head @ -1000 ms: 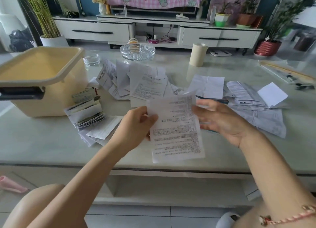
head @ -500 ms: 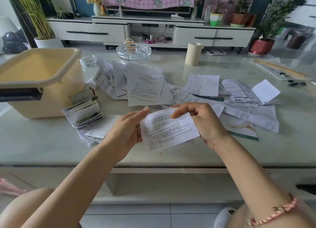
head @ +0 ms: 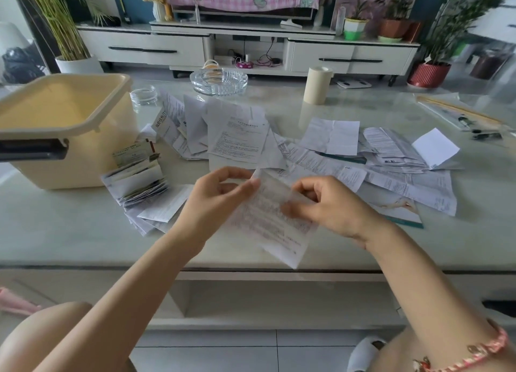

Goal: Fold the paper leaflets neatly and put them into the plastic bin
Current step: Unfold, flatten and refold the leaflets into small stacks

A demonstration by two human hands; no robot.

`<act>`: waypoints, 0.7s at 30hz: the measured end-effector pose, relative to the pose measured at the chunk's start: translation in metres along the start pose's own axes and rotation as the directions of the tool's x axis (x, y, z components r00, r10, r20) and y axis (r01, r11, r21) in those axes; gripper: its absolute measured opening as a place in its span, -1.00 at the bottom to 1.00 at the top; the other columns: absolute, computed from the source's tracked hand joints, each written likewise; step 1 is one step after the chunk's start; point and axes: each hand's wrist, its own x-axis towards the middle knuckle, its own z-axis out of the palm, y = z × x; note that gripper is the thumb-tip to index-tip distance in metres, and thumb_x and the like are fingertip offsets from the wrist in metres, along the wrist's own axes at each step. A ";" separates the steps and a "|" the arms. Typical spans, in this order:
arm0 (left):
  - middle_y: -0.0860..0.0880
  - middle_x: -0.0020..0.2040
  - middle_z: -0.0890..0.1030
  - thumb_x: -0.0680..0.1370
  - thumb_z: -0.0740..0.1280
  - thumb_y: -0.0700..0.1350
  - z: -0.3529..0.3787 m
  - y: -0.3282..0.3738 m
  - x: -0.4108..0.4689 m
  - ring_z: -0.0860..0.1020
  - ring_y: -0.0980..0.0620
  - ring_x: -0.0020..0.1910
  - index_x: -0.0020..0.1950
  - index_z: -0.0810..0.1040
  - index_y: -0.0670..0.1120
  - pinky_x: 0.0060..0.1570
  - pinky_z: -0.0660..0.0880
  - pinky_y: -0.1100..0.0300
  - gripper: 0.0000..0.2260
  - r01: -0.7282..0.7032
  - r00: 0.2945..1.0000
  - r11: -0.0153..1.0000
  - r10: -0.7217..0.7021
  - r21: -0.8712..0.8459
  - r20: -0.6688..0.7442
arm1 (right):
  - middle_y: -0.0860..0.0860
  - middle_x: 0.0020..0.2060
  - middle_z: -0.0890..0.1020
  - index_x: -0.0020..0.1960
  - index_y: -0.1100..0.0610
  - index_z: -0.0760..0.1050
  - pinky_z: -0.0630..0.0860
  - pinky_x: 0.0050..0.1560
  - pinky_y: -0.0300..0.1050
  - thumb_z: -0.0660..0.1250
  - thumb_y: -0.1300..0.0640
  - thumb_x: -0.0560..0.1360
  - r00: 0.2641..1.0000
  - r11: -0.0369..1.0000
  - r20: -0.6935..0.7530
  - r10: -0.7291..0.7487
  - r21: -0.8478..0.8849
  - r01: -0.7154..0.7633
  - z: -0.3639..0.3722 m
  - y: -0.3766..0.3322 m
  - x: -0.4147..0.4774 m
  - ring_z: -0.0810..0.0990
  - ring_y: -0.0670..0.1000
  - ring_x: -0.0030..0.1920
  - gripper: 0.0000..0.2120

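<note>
Leaflet point(head: 268, 226) held above the table point(head: 55, 232) near edge, R of plastic bin point(head: 69, 159). Long axis diagonal: near end points R, far end leans toward bin. L hand point(head: 220, 196) pinches far corner, R hand point(head: 332, 209) pinches R edge. 0.5 s ago it lay wide, L-R; now tilted and blurred. Folded stack point(head: 136, 182) just beside bin.

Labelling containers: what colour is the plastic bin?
Pale cream-yellow plastic bin, dark handle; head view.
</note>
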 end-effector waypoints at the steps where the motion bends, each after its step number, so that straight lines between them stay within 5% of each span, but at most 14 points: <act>1: -0.08 -0.25 0.67 0.35 0.41 -0.01 -0.001 0.001 0.001 0.62 -0.01 -0.26 -0.04 0.57 -0.07 -0.26 0.59 0.14 -0.76 0.032 0.999 0.997 -0.032 -0.076 0.000 | 0.09 -0.19 0.63 -0.08 0.23 0.55 0.49 -0.12 -0.20 0.43 0.19 0.43 0.996 0.998 -0.084 0.015 0.067 -0.010 -0.002 0.000 0.001 0.57 -0.05 -0.19 -0.87; 4: -0.11 -0.15 0.67 0.32 0.40 -0.03 0.003 0.002 -0.003 0.63 0.02 -0.28 0.04 0.55 -0.15 -0.32 0.59 0.21 -0.66 0.115 0.990 0.982 -0.101 -0.152 0.093 | 0.12 -0.05 0.67 0.01 0.20 0.54 0.55 0.02 -0.07 0.35 0.26 0.48 0.983 0.937 -0.146 0.114 0.346 -0.058 -0.002 0.002 0.005 0.65 0.04 -0.05 -0.88; 7: -0.02 -0.20 0.69 0.48 0.35 -0.20 0.011 -0.001 -0.008 0.63 0.06 -0.31 0.01 0.57 -0.12 -0.36 0.58 0.22 -0.88 0.103 0.989 0.991 -0.093 -0.086 0.113 | 0.10 -0.10 0.68 0.04 0.18 0.51 0.59 -0.31 -0.15 0.28 0.30 0.51 0.986 0.891 -0.076 0.145 0.444 -0.097 0.005 0.000 0.003 0.68 0.04 -0.17 -0.87; 11: -0.01 -0.22 0.67 0.56 0.27 -0.24 0.008 -0.003 -0.009 0.59 0.07 -0.33 -0.02 0.59 -0.06 -0.41 0.55 0.22 -0.87 0.060 0.994 0.997 -0.055 -0.047 0.094 | 0.08 -0.31 0.66 -0.11 0.13 0.46 0.42 -0.54 -0.19 0.14 0.32 0.55 0.991 0.892 -0.069 0.112 0.447 -0.070 0.007 -0.005 -0.001 0.62 0.11 -0.41 -0.82; 15: -0.12 -0.25 0.59 0.58 0.06 -0.32 0.002 0.004 -0.007 0.53 -0.03 -0.33 -0.16 0.58 -0.13 -0.46 0.50 0.21 -0.68 0.111 0.988 0.984 -0.094 -0.142 0.121 | -0.01 -0.29 0.54 -0.31 0.06 0.48 0.38 -0.49 -0.31 0.08 0.42 0.51 0.986 0.934 -0.140 0.095 0.355 -0.040 0.008 -0.003 0.001 0.50 -0.03 -0.28 -0.62; 18: -0.14 -0.26 0.59 0.59 0.03 -0.15 -0.001 0.007 -0.005 0.54 -0.04 -0.37 -0.16 0.53 -0.16 -0.47 0.49 0.21 -0.70 0.226 0.969 0.938 -0.187 -0.263 0.164 | 0.01 -0.30 0.58 -0.40 0.08 0.47 0.47 -0.37 -0.30 0.03 0.53 0.43 0.985 0.955 -0.162 0.054 0.295 -0.004 0.012 -0.002 0.001 0.55 -0.03 -0.22 -0.53; 21: -0.11 -0.23 0.62 0.49 0.25 0.10 0.002 0.002 -0.006 0.60 0.01 -0.32 -0.03 0.55 -0.09 -0.40 0.52 0.21 -0.73 0.226 0.962 0.971 -0.209 -0.081 0.176 | -0.05 -0.32 0.62 -0.44 0.05 0.51 0.47 -0.25 -0.33 0.08 0.54 0.42 0.979 0.986 -0.199 -0.038 0.151 0.069 0.017 -0.001 0.001 0.56 -0.08 -0.22 -0.49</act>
